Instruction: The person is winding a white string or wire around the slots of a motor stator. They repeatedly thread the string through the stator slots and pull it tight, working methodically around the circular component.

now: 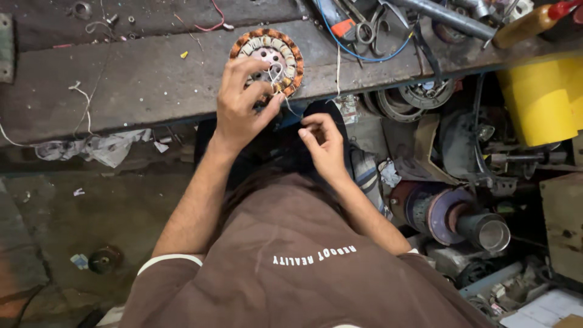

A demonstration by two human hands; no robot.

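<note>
A round motor stator (271,56) with copper-coloured windings lies flat near the front edge of a worn grey workbench (139,79). My left hand (242,103) rests on its near side, fingers pinching a thin white thread or wire (274,76) that loops over the windings. My right hand (322,143) hovers just below the bench edge, thumb and fingers pinched together on the thread's other end, apart from the stator.
Scissors (367,27), pliers and a blue wire (358,51) lie at the bench's back right, with a metal pipe (449,17). A yellow bucket (540,100) stands at right. Motor parts (449,212) and scrap crowd the floor below right. Rags (103,149) hang at left.
</note>
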